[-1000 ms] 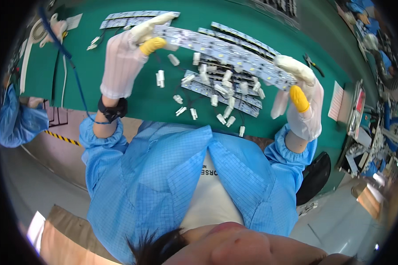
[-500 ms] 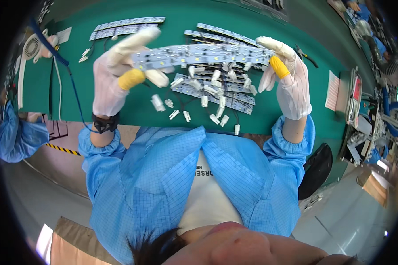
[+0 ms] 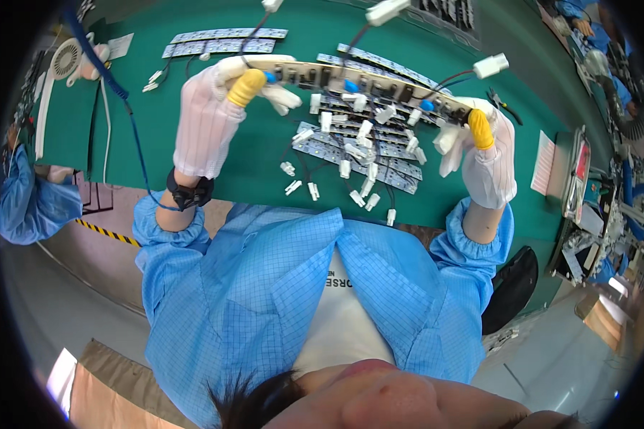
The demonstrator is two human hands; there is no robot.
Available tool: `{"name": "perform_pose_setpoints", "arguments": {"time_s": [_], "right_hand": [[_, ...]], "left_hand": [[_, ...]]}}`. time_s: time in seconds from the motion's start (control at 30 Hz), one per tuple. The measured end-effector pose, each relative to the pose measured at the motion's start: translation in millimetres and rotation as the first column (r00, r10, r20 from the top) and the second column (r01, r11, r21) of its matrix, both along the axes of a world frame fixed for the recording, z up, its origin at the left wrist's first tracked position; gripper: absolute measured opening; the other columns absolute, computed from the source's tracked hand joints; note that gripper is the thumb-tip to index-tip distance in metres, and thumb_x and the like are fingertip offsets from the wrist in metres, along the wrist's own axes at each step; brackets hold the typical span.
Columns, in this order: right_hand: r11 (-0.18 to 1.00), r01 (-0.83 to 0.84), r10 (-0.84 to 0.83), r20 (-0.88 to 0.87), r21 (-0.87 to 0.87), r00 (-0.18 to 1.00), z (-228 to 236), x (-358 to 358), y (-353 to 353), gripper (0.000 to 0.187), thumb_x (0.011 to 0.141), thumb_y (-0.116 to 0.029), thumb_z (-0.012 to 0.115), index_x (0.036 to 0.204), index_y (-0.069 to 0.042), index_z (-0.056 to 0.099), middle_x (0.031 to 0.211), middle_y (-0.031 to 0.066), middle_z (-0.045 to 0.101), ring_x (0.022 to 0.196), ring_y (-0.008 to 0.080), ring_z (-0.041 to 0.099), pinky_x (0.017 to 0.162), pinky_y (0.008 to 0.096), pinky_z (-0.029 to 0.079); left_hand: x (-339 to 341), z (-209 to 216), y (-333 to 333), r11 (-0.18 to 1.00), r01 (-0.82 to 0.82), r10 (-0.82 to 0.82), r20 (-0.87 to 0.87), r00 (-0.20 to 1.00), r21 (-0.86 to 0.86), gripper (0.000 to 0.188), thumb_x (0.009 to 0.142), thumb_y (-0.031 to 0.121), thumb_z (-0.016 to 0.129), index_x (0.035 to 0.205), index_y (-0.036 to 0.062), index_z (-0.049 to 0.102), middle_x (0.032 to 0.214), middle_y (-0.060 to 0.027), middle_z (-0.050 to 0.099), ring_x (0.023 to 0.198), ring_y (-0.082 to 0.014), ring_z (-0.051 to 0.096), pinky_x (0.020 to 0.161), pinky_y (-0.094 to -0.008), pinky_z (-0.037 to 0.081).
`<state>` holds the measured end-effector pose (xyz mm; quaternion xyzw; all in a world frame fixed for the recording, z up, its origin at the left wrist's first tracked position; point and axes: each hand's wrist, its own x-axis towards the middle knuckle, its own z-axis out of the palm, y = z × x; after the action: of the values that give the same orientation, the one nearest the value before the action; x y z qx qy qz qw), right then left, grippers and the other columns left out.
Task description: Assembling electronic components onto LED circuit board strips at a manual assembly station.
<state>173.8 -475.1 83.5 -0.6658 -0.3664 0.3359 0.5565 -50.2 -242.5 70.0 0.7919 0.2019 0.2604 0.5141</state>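
Fan (image 3: 66, 59): small, pale, well left of the held circuit strip (image 3: 381, 86).
Paired strips (image 3: 222, 41): on green desk (image 3: 247, 161), beyond the held strip's left end.
Left hand (image 3: 225, 87): gloved; fingers closed on the held strip's left end, yellow-capped thumb on near side, index along far edge.
Held strip: raised, component side showing, spanning both hands; wired white plugs jut beyond it.
Strip pile (image 3: 358, 159): with white plugs, mostly on held strip's near side.
Right hand (image 3: 492, 136): gloved; fingers pinch held strip's right end, yellow-capped thumb nearest.
Pliers (image 3: 504, 109): right of held strip.
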Motion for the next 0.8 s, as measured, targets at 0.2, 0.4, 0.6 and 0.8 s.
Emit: {"name": "perform_pose_setpoints", "arguments": {"time_s": [0.2,0.4,0.6,0.8], "right_hand": [[0.983,-0.115,0.139,-0.171,0.144,0.975,-9.8,8.2,0.6,0.07,0.083,-0.055,0.063,0.112,0.008,0.051,0.076,0.0137,0.065,0.047,0.0144,0.058,0.044,0.0197,0.045],[0.945,-0.168,0.273,-0.397,0.279,0.876,-21.6,13.8,-2.6,0.054,0.094,-0.042,0.052,0.113,0.008,0.046,0.071,0.0185,0.062,0.039,0.016,0.049,0.043,0.0251,0.042],[0.982,-0.014,0.073,-0.311,0.19,0.948,-12.3,-2.2,7.3,0.069,0.086,-0.047,0.062,0.123,0.009,0.047,0.071,0.0149,0.062,0.042,0.0116,0.049,0.045,0.0193,0.04],[0.999,0.005,-0.002,-0.065,0.054,0.998,6.6,-15.5,11.2,0.065,0.081,-0.039,0.067,0.126,0.005,0.05,0.105,0.0139,0.062,0.058,0.0077,0.057,0.041,0.0147,0.036]], "left_hand": [[-1.0,3.1,-8.3,0.981,-0.195,0.194,-0.072,0.978,-0.006,0.028,0.094,0.02,0.05,0.106,0.0013,0.066,0.088,-0.0064,0.068,0.067,-0.0111,0.057,0.062,-0.0257,0.043],[-12.9,-1.6,-0.7,0.997,-0.061,0.054,-0.113,0.992,-0.055,0.039,0.097,0.032,0.046,0.108,0.0,0.066,0.085,-0.0077,0.071,0.077,-0.013,0.064,0.074,-0.0258,0.047],[4.2,-7.6,-12.8,0.848,0.247,-0.06,0.377,0.924,-0.469,0.05,0.094,0.044,0.053,0.119,0.0002,0.059,0.095,-0.0125,0.07,0.074,-0.0171,0.065,0.077,-0.0291,0.049],[6.2,-10.1,12.4,0.974,0.064,-0.016,0.217,0.976,-0.219,0.038,0.095,0.033,0.049,0.113,0.0037,0.064,0.087,-0.0058,0.069,0.063,-0.0075,0.057,0.057,-0.0223,0.044]]}}
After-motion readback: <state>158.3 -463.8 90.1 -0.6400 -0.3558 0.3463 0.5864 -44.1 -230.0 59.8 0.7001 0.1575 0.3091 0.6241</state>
